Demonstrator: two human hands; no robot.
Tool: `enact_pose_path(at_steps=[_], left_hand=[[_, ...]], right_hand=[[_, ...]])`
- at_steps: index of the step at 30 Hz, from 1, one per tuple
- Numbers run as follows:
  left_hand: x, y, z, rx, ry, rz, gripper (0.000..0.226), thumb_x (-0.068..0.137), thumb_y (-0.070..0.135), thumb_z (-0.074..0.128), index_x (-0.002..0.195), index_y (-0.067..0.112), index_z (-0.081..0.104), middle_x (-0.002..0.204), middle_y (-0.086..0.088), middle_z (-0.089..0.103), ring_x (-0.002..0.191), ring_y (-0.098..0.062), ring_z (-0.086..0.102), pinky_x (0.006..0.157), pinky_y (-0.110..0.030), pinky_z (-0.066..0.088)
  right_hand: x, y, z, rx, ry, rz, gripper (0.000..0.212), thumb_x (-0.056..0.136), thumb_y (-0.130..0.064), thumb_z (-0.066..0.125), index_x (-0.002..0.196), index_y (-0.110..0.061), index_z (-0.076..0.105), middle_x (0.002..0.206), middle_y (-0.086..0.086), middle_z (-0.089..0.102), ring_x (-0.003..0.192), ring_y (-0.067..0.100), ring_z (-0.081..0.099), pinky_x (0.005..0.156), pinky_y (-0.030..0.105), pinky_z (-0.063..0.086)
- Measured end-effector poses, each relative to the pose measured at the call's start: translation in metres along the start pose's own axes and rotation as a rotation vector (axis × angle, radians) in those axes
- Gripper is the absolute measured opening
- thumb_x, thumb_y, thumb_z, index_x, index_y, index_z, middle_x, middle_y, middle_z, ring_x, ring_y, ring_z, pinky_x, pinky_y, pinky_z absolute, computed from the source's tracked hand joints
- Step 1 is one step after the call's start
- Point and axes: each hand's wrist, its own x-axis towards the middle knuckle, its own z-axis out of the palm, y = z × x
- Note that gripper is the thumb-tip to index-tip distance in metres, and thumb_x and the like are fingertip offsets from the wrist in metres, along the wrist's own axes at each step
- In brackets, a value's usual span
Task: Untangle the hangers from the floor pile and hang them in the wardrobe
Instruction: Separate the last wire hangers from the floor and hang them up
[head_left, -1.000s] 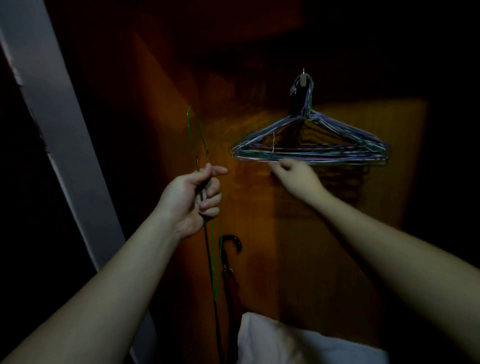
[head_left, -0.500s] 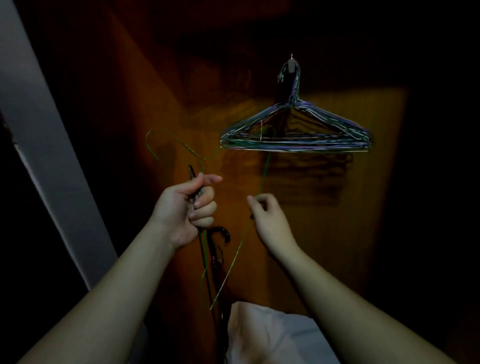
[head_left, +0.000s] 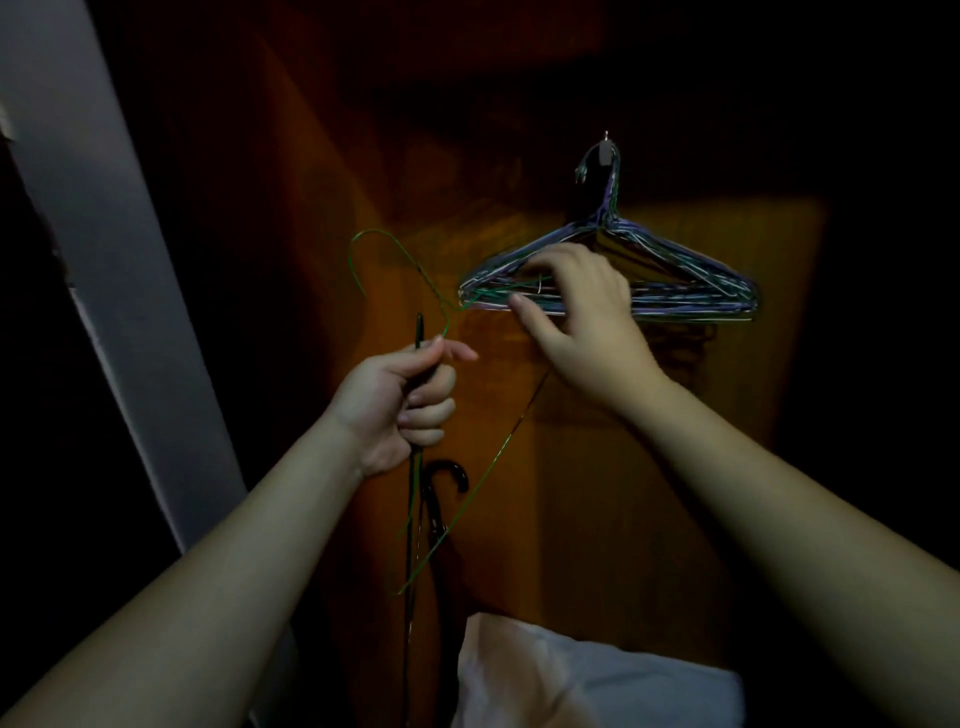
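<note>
The scene is dim, lit warmly on the wooden wardrobe wall (head_left: 597, 493); a bunch of wire hangers (head_left: 691, 291) hangs from a small hook (head_left: 605, 150) high on that wall, their necks gathered at the hook and their shoulders fanned slightly apart.

The left hand (head_left: 400, 400) is clenched round a dark rod-like wire (head_left: 418, 338), which stands nearly upright, pokes out above the fist and runs down below it towards the floor; whether this rod is part of a hanger cannot be told in the gloom. A green hanger (head_left: 395, 249) is beside it: its hook curls up and to the left above the left hand, its neck bends down near the thumb, one arm reaches right to the left tip of the hung bunch, and another long side slants down from under the right hand to a corner low beside the rod.

The right hand (head_left: 582, 322) lies over the left half of the hung bunch, fingers curled onto the wires and thumb stretched below the bottom bars; it appears to grasp wire there, though which strand cannot be told.

Below the left hand a black curved handle (head_left: 452, 473) leans against the wall; a white cloth (head_left: 597, 680) lies at the bottom; a pale grey door edge (head_left: 104, 234) slants along the left.
</note>
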Motion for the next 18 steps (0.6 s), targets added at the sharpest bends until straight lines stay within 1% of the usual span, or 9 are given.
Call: enact_pose_path(at_steps=[2, 4, 5, 6, 7, 8, 10, 14, 18], left_hand=[[0.003, 0.003, 0.002, 0.011, -0.008, -0.033, 0.027, 0.091, 0.029, 0.044, 0.091, 0.01, 0.063, 0.047, 0.005, 0.026, 0.032, -0.004, 0.019, 0.04, -0.014, 0.009], [0.005, 0.007, 0.005, 0.045, -0.025, -0.067, 0.027, 0.092, 0.029, 0.044, 0.091, 0.009, 0.063, 0.047, 0.005, 0.025, 0.032, -0.005, 0.018, 0.04, -0.014, 0.008], [0.007, 0.008, 0.008, 0.072, -0.036, -0.08, 0.026, 0.091, 0.029, 0.045, 0.093, 0.009, 0.062, 0.047, 0.005, 0.025, 0.033, -0.005, 0.018, 0.04, -0.015, 0.008], [0.008, 0.009, 0.012, 0.1, -0.046, -0.09, 0.026, 0.091, 0.029, 0.046, 0.095, 0.008, 0.061, 0.048, 0.005, 0.026, 0.033, -0.005, 0.018, 0.04, -0.015, 0.008], [0.01, 0.009, 0.015, 0.13, -0.053, -0.097, 0.027, 0.09, 0.029, 0.046, 0.097, 0.008, 0.06, 0.048, 0.004, 0.027, 0.033, -0.005, 0.019, 0.04, -0.016, 0.008], [0.012, 0.01, 0.018, 0.169, -0.055, -0.097, 0.027, 0.091, 0.03, 0.046, 0.1, 0.007, 0.06, 0.05, 0.003, 0.028, 0.033, -0.005, 0.02, 0.039, -0.016, 0.01], [0.017, 0.008, 0.024, 0.284, -0.049, -0.071, 0.028, 0.098, 0.029, 0.043, 0.107, 0.008, 0.058, 0.053, 0.0, 0.035, 0.035, -0.008, 0.025, 0.038, -0.016, 0.017], [0.026, 0.003, 0.033, 0.43, -0.007, -0.036, 0.029, 0.103, 0.027, 0.041, 0.113, 0.007, 0.059, 0.068, -0.006, 0.061, 0.05, -0.016, 0.05, 0.046, -0.024, 0.038], [0.032, -0.002, 0.028, 0.472, 0.107, -0.034, 0.027, 0.104, 0.023, 0.041, 0.109, 0.004, 0.06, 0.086, -0.011, 0.072, 0.068, -0.021, 0.062, 0.06, -0.027, 0.045]], right_hand=[[0.014, -0.007, -0.007, -0.02, -0.139, -0.044, 0.04, 0.099, -0.046, 0.045, 0.129, -0.021, 0.053, 0.13, -0.003, 0.054, 0.128, 0.014, 0.041, 0.108, 0.034, 0.018], [0.024, -0.009, -0.01, -0.031, -0.281, -0.076, 0.039, 0.099, -0.049, 0.043, 0.122, -0.021, 0.059, 0.121, -0.004, 0.061, 0.119, 0.014, 0.05, 0.108, 0.036, 0.024], [0.027, -0.009, -0.012, -0.016, -0.344, -0.079, 0.038, 0.098, -0.05, 0.043, 0.114, -0.021, 0.063, 0.11, -0.003, 0.065, 0.107, 0.014, 0.057, 0.101, 0.036, 0.036], [0.03, -0.009, -0.013, 0.02, -0.393, -0.065, 0.037, 0.097, -0.051, 0.044, 0.105, -0.021, 0.065, 0.098, -0.002, 0.067, 0.092, 0.014, 0.061, 0.087, 0.035, 0.046], [0.031, -0.007, -0.016, 0.06, -0.418, -0.045, 0.035, 0.097, -0.05, 0.047, 0.097, -0.021, 0.066, 0.087, -0.001, 0.066, 0.079, 0.013, 0.06, 0.072, 0.032, 0.047], [0.032, -0.006, -0.018, 0.083, -0.422, -0.028, 0.031, 0.096, -0.049, 0.05, 0.09, -0.023, 0.066, 0.079, -0.001, 0.064, 0.071, 0.01, 0.057, 0.063, 0.027, 0.043], [0.032, 0.0, -0.023, 0.102, -0.405, 0.012, 0.028, 0.093, -0.048, 0.055, 0.079, -0.026, 0.064, 0.072, 0.0, 0.06, 0.063, 0.009, 0.051, 0.054, 0.021, 0.034], [0.033, 0.015, -0.034, 0.023, -0.368, 0.102, 0.039, 0.089, -0.056, 0.057, 0.082, -0.021, 0.071, 0.076, 0.003, 0.066, 0.064, 0.011, 0.055, 0.055, 0.025, 0.038], [0.039, 0.041, -0.061, 0.021, -0.237, 0.284, 0.039, 0.089, -0.059, 0.055, 0.082, -0.023, 0.07, 0.067, -0.004, 0.062, 0.06, 0.006, 0.054, 0.053, 0.025, 0.036]])
